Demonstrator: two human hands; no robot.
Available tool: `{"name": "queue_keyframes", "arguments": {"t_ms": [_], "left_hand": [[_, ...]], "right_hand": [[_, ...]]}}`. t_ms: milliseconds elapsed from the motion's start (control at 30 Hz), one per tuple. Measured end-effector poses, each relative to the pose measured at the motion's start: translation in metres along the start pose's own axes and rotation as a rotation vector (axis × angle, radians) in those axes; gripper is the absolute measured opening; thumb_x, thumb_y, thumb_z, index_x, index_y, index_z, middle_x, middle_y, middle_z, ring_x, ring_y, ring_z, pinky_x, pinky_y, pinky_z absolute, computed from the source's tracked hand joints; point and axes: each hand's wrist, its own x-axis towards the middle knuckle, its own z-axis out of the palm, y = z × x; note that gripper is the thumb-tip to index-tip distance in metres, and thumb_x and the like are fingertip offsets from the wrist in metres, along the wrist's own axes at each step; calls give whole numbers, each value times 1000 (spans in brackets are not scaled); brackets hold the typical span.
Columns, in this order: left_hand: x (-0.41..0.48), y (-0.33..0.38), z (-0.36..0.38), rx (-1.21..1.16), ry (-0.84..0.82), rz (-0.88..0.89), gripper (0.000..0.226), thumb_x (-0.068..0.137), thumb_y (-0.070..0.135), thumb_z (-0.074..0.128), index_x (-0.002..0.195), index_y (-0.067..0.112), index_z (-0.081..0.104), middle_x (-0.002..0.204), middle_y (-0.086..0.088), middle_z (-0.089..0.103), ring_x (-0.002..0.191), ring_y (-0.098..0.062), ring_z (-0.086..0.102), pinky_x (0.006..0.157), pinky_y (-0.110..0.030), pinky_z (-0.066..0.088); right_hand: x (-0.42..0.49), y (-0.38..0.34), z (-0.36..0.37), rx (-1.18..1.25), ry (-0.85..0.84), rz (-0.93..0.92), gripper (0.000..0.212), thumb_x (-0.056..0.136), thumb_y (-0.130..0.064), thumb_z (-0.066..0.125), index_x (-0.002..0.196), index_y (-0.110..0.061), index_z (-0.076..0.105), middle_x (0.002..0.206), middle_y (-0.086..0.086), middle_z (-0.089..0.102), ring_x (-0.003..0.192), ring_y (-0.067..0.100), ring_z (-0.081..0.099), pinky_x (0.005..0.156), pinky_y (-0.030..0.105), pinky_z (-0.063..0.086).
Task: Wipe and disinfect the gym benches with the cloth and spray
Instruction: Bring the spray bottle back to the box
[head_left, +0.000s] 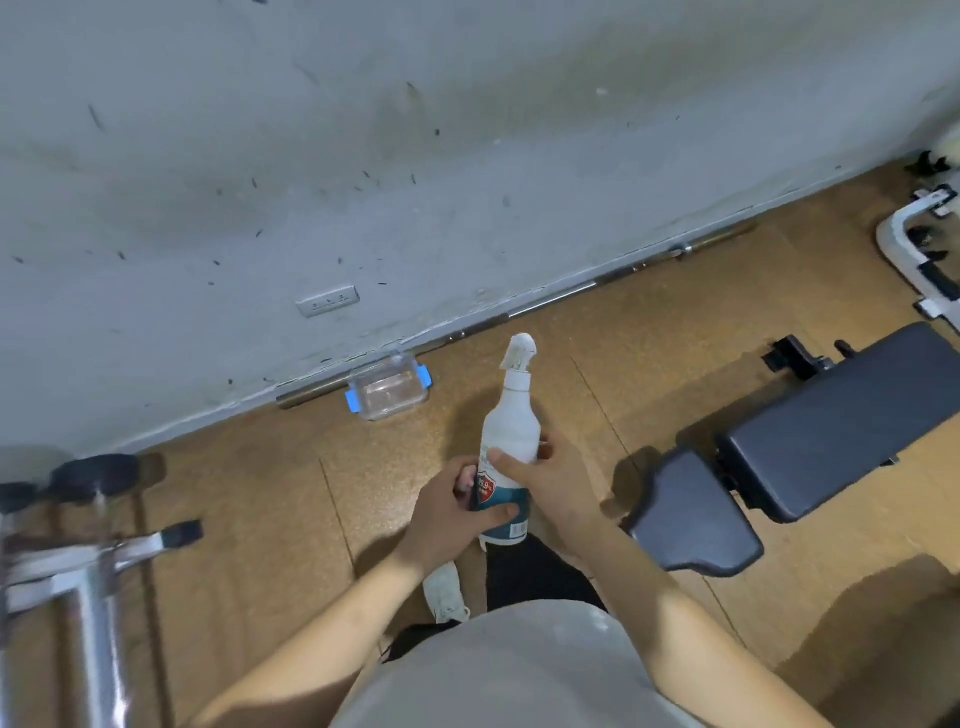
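Fingers (469, 475) of the left hand (452, 512) are curling tightly round the lower part of a white spray bottle (511, 431), with the thumb lying across the front of its label. The right hand (550, 480) is gripping the same bottle a little higher, its thumb pressing across the front and its fingertips (543, 448) wrapping round the far side. Both hands are closed on the bottle, which is tilting slightly away from the person, nozzle (519, 353) pointing up towards the wall, held in the air above the floor in front of the body.

The label (496, 499) is showing a teal band and a red shield with digits that look like "99.9", partly covered by the left thumb. Smaller print and a barcode-like patch near the base are too small to read.

A dark padded bench (841, 415) is standing to the right of the hands, its separate seat pad (691, 514) just beside the right forearm but not touching it. A clear container with blue clips (387, 387) is sitting on the cork-coloured floor (249, 493) against the grey wall (363, 156), next to a steel barbell bar (545, 297) lying along the wall's foot. A wall socket (327, 301) is showing above the container. A metal rack with dark weights (78, 545) is blurring at the left edge. A white shoe (444, 592) is showing below the hands.
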Motion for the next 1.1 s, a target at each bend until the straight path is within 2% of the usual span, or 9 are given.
{"name": "queue_keyframes", "arguments": {"t_ms": [167, 300, 433, 567, 633, 800, 900, 1000, 1100], "left_hand": [[42, 6, -43, -149, 162, -88, 37, 77, 3, 88, 103, 16, 65, 95, 11, 72, 83, 10, 69, 68, -11, 53], [86, 7, -79, -291, 252, -182, 30, 85, 13, 72, 115, 19, 75, 107, 0, 78, 102, -13, 72, 86, -28, 57], [141, 0, -109, -429, 393, -307, 27, 104, 10, 50, 107, 1, 76, 104, -13, 77, 96, -20, 70, 89, -37, 54], [197, -21, -133, -493, 525, -407, 18, 103, 12, 59, 104, 5, 76, 91, -5, 78, 85, -19, 73, 82, -36, 59], [229, -40, -150, -521, 577, -456, 15, 101, 8, 62, 105, -1, 74, 92, -11, 76, 83, -24, 72, 81, -40, 60], [318, -117, -191, -421, 526, -520, 14, 95, -2, 62, 86, -7, 72, 64, -12, 67, 58, -21, 64, 63, -36, 59], [372, -173, -203, -492, 475, -610, 14, 100, -1, 59, 91, -7, 68, 67, -18, 65, 57, -25, 59, 54, -33, 51], [430, -240, -210, -499, 470, -625, 18, 103, 6, 59, 87, 3, 67, 67, -13, 69, 55, -19, 63, 52, -28, 52], [486, -306, -217, -459, 468, -641, 18, 98, 15, 68, 103, -2, 71, 90, -18, 76, 70, -22, 72, 59, -29, 58]], "right_hand": [[76, -32, 46, -30, -170, 19, 64, 63, -47, 92, 115, -25, 62, 109, -6, 73, 101, 14, 72, 88, 40, 61], [137, -56, 69, -12, -288, 61, 53, 75, -30, 89, 120, -20, 63, 109, -4, 74, 100, 16, 73, 89, 36, 60], [201, -66, 91, -56, -347, 78, 52, 76, -27, 89, 120, -17, 64, 111, -1, 75, 96, 16, 74, 90, 41, 61], [260, -60, 116, -133, -292, 50, 60, 67, -41, 90, 117, -21, 64, 109, -5, 75, 98, 14, 73, 91, 43, 60], [289, -50, 127, -175, -222, 60, 66, 64, -47, 90, 119, -24, 62, 111, -7, 72, 101, 15, 71, 89, 38, 61], [371, 7, 152, -240, -119, 101, 69, 69, -29, 93, 126, -18, 56, 120, -1, 64, 109, 18, 64, 87, 30, 57], [422, 54, 167, -262, -88, 147, 71, 70, -27, 93, 130, -16, 56, 121, -3, 64, 110, 17, 62, 84, 26, 54], [468, 104, 180, -304, -46, 159, 72, 68, -29, 94, 130, -17, 59, 121, -2, 67, 110, 18, 65, 86, 31, 56], [504, 143, 194, -336, -27, 151, 72, 67, -29, 94, 129, -17, 61, 120, -2, 68, 107, 17, 65, 84, 30, 56]]}}
